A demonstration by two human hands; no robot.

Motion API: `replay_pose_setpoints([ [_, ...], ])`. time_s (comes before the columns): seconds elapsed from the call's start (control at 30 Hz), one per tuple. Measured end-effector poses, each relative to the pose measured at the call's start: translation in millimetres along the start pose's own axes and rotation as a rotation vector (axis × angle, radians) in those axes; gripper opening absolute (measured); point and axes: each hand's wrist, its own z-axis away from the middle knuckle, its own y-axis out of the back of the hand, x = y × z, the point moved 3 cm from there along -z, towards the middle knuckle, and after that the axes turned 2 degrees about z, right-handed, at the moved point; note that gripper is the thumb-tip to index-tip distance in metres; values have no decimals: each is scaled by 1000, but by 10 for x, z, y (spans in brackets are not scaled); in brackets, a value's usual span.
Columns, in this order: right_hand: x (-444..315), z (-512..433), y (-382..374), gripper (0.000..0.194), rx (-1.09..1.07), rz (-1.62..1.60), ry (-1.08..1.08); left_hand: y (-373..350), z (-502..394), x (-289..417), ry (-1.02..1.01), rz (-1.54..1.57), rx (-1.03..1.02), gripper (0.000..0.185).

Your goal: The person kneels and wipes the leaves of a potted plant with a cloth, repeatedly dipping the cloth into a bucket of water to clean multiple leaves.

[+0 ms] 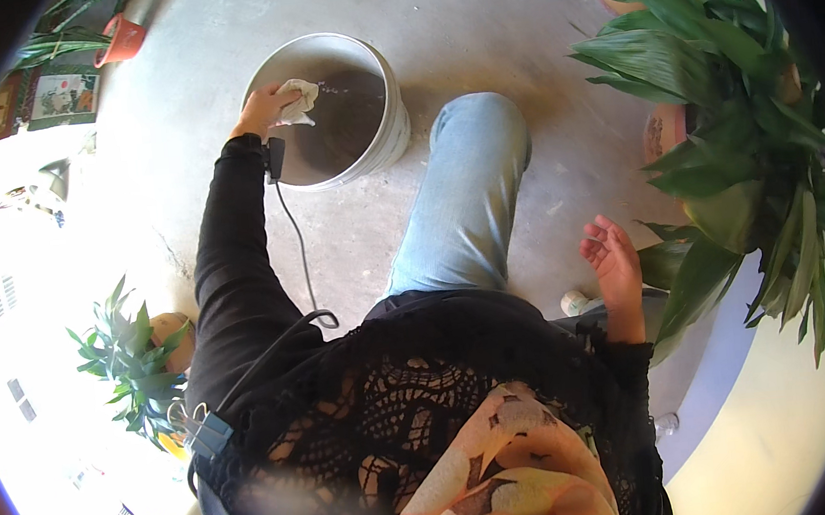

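My left hand (266, 110) grips a crumpled whitish cloth (299, 99) over the mouth of a round white bucket (392, 123). Dark, murky water (349, 127) fills the lower part of that bucket, with a few pale bubbles near the cloth. A small black device with a cable (274, 159) is strapped at my left wrist. On the other side, my right hand (615, 262) is raised, palm showing and fingers slightly bent, with nothing in it. Its nearest neighbours are the broad green leaves of a potted plant (718, 216).
Terracotta pots (665, 134) with large leafy plants line the right side by a pale wall. At upper left stands an orange pot (120, 40); another potted plant (135, 363) is at lower left. Concrete floor (473, 24) surrounds the bucket. My bent knee (479, 134) is close beside it.
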Motion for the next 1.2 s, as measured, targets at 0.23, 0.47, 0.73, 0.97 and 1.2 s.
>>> replay_pose_setpoints([
  [0.23,52,351,136,35,-25,-33,124,198,273,-120,-827,-778,137,53],
  [0.47,-159,817,121,36,54,-35,214,10,-118,-519,18,443,-43,36],
  [0.73,-892,991,-311,39,-101,29,500,76,-117,-430,-362,-1174,134,16],
  [0.97,-600,394,-320,44,48,-63,470,115,-359,-439,-456,-1337,186,33],
  [1.2,-479,-438,-107,53,522,18,666,-22,-121,-251,-357,-885,408,34],
])
